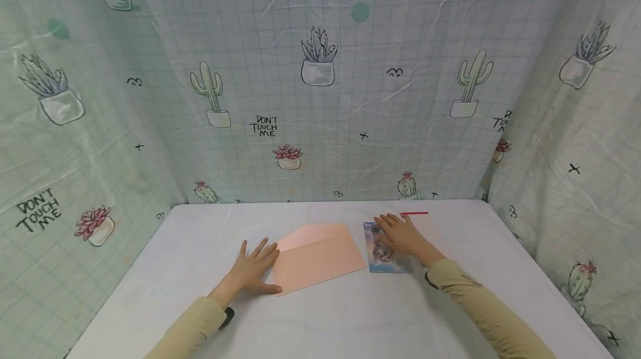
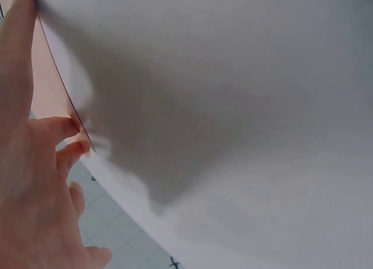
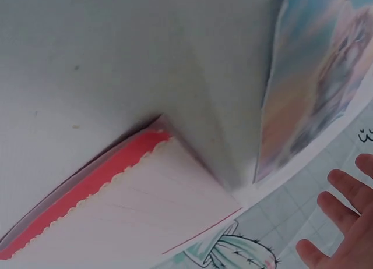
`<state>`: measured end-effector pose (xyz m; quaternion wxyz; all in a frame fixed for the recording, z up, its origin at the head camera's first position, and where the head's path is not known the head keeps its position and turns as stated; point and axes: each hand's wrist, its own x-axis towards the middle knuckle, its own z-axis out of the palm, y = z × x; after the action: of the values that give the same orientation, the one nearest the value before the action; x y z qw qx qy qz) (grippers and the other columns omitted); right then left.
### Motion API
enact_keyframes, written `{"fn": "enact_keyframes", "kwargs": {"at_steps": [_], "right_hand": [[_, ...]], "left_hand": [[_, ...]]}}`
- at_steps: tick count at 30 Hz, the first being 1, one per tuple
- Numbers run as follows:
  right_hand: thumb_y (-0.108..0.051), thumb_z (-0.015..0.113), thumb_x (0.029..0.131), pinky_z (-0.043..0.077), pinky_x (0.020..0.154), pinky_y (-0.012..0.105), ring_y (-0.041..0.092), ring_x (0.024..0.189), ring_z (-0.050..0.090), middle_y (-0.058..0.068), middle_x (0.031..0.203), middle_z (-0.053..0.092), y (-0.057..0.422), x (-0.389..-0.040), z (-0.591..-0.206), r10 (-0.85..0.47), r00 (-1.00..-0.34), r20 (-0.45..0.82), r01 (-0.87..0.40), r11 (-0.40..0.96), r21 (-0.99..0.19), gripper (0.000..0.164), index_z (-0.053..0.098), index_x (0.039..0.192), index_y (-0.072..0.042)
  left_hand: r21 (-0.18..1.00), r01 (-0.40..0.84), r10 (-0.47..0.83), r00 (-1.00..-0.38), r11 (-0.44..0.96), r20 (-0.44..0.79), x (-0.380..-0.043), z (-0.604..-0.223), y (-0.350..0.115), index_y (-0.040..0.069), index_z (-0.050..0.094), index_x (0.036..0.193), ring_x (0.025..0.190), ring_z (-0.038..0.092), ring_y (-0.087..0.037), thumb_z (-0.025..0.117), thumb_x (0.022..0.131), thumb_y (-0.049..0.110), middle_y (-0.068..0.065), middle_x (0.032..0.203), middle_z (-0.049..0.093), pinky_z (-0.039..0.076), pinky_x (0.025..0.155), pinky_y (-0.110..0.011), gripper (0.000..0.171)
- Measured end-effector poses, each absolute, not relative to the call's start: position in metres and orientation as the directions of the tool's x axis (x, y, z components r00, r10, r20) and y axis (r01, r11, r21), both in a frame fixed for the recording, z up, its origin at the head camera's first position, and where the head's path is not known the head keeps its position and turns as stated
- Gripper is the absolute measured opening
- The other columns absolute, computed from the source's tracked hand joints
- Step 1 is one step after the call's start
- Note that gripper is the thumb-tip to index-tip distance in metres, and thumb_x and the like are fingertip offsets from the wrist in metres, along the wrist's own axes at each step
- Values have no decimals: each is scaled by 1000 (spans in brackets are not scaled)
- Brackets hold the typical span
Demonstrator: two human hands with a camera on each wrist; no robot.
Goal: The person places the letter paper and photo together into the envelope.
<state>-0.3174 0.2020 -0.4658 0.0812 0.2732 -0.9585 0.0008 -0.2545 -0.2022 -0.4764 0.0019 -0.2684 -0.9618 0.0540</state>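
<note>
- The left hand [image 1: 250, 273] is resting on the left edge of a peach envelope [image 1: 317, 261], thumb and fingers spread.
- The envelope is lying between the hands on the white bench [image 1: 325, 325].
- A picture card [image 1: 381, 259] is lying just beside it.
- The right hand [image 1: 402, 236] is covering part of the card, fingers apart; touch is unclear.
- A red-edged paper [image 3: 145, 199] is lying rightmost.

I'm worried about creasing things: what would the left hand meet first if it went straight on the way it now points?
The peach paper, most likely: its left edge lies at the fingertips of the left hand. Whether they would slide over it or push it is unclear.
</note>
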Motion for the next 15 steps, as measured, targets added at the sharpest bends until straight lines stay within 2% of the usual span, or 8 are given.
{"fn": "enact_keyframes", "kwargs": {"at_steps": [7,15], "right_hand": [[-36,51,89,31,95,61,33,120,43,14,127,50,204,-321,-471,-540,-823,176,-528,841,115,51,45,129,-7],[-45,49,87,29,97,60,35,119,44,15,124,52,201,-328,-477,-517,-844,141,-501,855,133,56,47,127,-6]], "left_hand": [[-88,515,515,-857,853,-14,-255,-481,-204,7,37,135,135,21,-33,53,70,69,-7,144,32,14,99,-68,91],[-90,512,513,-858,854,-17,-252,-479,-203,7,36,136,135,22,-33,53,70,68,-8,144,33,14,98,-69,92]]}}
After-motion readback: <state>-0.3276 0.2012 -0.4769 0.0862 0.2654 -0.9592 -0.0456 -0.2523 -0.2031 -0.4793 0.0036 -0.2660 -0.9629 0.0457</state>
